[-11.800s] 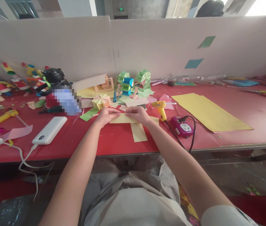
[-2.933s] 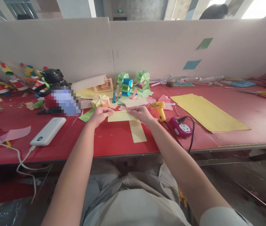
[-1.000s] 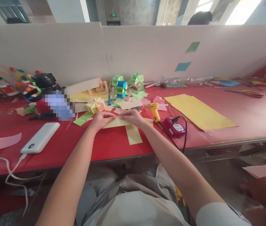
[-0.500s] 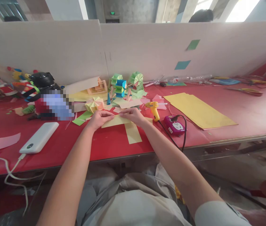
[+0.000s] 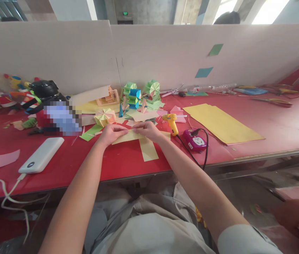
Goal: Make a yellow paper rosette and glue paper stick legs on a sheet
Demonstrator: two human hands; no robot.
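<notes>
Pale yellow paper strip (image 5: 124, 137): thin, matte, long and narrow, creased lengthwise; it lies across the front-centre of the red felt-covered table (image 5: 284, 123). Beneath it a second pale yellow paper strip (image 5: 147, 150) runs toward the table edge, the two forming a T shape.

Left hand (image 5: 110, 133): fingers curled down, thumb and fingertips pinched onto the upper edge of the crosswise strip near its middle. Right hand (image 5: 147, 129): likewise curled, pinching the same edge just beside the left; fingertips of both hands nearly meet. Palms face down, close to the table.

Nearby: yellow plastic glue gun (image 5: 172, 122) just right of the right hand, its black cord leading to a magenta plastic power socket (image 5: 194, 140). Flat stack of large yellow paper sheets (image 5: 222, 123) further right. Behind the hands, folded paper fans and accordion shapes in green, blue and yellow (image 5: 136, 98). White smooth rectangular power bank (image 5: 41, 159) to the left, with white cable attached.
</notes>
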